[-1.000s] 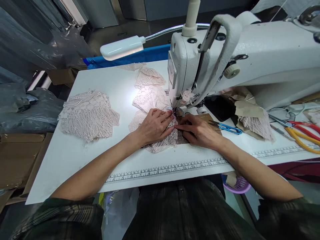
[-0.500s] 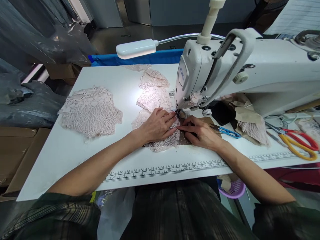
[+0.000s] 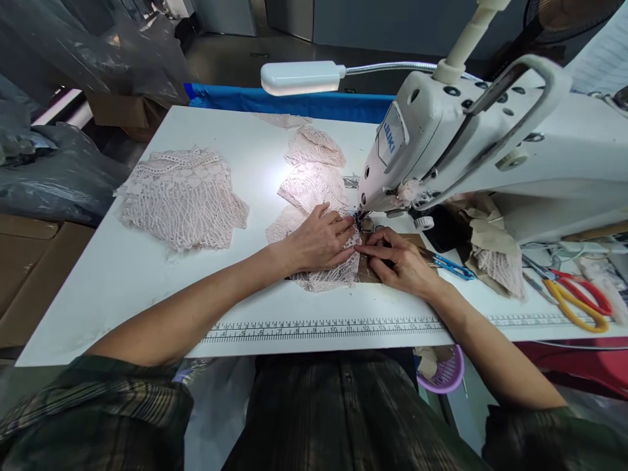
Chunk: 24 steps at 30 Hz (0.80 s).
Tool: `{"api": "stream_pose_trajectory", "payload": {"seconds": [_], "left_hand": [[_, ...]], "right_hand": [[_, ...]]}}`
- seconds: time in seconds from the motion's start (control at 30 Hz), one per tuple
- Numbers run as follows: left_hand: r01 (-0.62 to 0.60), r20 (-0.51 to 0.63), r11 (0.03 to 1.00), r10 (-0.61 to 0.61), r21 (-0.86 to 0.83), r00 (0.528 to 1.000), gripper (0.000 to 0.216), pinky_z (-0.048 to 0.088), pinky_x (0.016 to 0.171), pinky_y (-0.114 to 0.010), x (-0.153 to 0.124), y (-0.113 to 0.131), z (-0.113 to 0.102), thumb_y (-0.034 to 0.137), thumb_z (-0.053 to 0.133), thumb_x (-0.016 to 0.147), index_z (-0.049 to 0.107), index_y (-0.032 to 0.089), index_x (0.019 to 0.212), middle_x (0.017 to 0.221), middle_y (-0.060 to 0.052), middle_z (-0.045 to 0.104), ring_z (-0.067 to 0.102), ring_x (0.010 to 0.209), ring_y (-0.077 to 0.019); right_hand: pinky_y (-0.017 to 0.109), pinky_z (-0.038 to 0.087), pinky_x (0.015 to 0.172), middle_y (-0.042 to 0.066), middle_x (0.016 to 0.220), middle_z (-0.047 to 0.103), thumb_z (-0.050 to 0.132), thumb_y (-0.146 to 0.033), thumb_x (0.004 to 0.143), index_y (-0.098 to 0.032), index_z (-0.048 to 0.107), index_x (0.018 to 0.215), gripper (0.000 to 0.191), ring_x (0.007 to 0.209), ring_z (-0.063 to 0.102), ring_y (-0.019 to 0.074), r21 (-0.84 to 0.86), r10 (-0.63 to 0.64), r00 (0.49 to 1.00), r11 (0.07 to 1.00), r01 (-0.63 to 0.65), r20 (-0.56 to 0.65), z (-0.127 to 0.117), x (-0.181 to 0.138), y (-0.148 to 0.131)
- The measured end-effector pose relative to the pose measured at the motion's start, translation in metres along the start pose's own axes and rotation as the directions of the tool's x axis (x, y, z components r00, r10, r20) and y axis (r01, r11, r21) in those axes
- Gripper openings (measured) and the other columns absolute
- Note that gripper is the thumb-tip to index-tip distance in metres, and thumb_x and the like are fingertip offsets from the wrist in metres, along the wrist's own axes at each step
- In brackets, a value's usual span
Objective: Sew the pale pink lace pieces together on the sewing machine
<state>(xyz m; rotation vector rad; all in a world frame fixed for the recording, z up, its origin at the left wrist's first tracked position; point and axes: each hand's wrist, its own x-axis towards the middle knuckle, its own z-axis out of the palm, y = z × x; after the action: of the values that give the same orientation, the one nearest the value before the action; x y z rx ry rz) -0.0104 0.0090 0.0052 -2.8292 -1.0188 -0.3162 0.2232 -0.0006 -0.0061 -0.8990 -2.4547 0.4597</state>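
Pale pink lace fabric [image 3: 314, 186] lies in loose folds on the white table, with its right edge by the needle area of a white sewing machine [image 3: 422, 131]. My left hand [image 3: 321, 239] rests flat on this lace, fingers stretched toward the presser foot. At the lace's right edge, just below the foot, is my right hand [image 3: 400, 261]; its index fingertip meets the lace and its other fingers are curled. The thumb's grip is partly hidden. Blue-handled thread snips [image 3: 454, 267] lie beside the right hand, their blades partly behind it.
A pile of lace pieces [image 3: 184, 199] lies at left. Orange-and-red-handled scissors [image 3: 576, 297] and a brown-wrapped lace bundle [image 3: 495, 255] are at right. A lamp [image 3: 301, 77] hangs over the table; a ruler strip [image 3: 314, 330] follows the front edge. A purple basket [image 3: 446, 373] stands below.
The camera view has shifted and tilted slightly. Both hands keep nearly the same place on the lace beside the presser foot.
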Motion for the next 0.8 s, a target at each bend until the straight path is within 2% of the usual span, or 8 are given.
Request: {"api": "stream_pose_trajectory", "payload": {"seconds": [0.2, 0.5, 0.63, 0.8], "left_hand": [[-0.008, 0.009, 1.0, 0.008, 0.002, 1.0, 0.044, 0.033, 0.106, -0.053, 0.0002, -0.0009, -0.0007, 0.04, 0.038, 0.101, 0.059, 0.012, 0.126, 0.133, -0.015, 0.059, 0.057, 0.111, -0.0288], [-0.029, -0.036, 0.999, 0.03, 0.034, 0.999, 0.043, 0.035, 0.107, -0.054, -0.0004, -0.0024, 0.0015, 0.039, 0.039, 0.101, 0.059, 0.01, 0.126, 0.132, -0.016, 0.06, 0.057, 0.114, -0.0281], [-0.031, -0.08, 0.994, 0.039, 0.104, 0.996, 0.04, 0.037, 0.107, -0.056, 0.0001, 0.0016, 0.0036, 0.037, 0.042, 0.099, 0.06, 0.008, 0.121, 0.127, -0.017, 0.062, 0.06, 0.107, -0.0279], [-0.08, -0.159, 0.987, 0.102, 0.14, 0.982, 0.03, 0.038, 0.107, -0.058, 0.0007, 0.0036, 0.0065, 0.029, 0.045, 0.098, 0.064, 0.011, 0.113, 0.113, -0.012, 0.068, 0.064, 0.093, -0.0225]], "right_hand": [[0.037, 0.054, 0.083, 0.008, 0.102, 0.058, 0.05, -0.015, 0.088, -0.024, 0.072, 0.114, 0.035, 0.093, 0.06, 0.0197, 0.007, 0.009, 1.0, 1.0, -0.009, 0.003, -0.0006, 0.0011, -0.0015], [0.04, 0.054, 0.086, 0.01, 0.102, 0.058, 0.05, -0.016, 0.088, -0.022, 0.073, 0.111, 0.033, 0.092, 0.06, 0.0214, 0.033, -0.024, 1.0, 0.999, 0.024, -0.013, -0.0024, 0.0021, -0.0003], [0.041, 0.054, 0.086, 0.01, 0.102, 0.058, 0.05, -0.015, 0.088, -0.021, 0.073, 0.111, 0.033, 0.093, 0.059, 0.0222, 0.026, -0.025, 1.0, 0.999, 0.025, -0.007, -0.003, 0.0022, -0.0002], [0.04, 0.054, 0.086, 0.01, 0.102, 0.058, 0.05, -0.014, 0.088, -0.021, 0.073, 0.11, 0.033, 0.093, 0.058, 0.0218, 0.005, -0.026, 1.0, 1.0, 0.026, -0.01, -0.0031, 0.0026, -0.0009]]}}
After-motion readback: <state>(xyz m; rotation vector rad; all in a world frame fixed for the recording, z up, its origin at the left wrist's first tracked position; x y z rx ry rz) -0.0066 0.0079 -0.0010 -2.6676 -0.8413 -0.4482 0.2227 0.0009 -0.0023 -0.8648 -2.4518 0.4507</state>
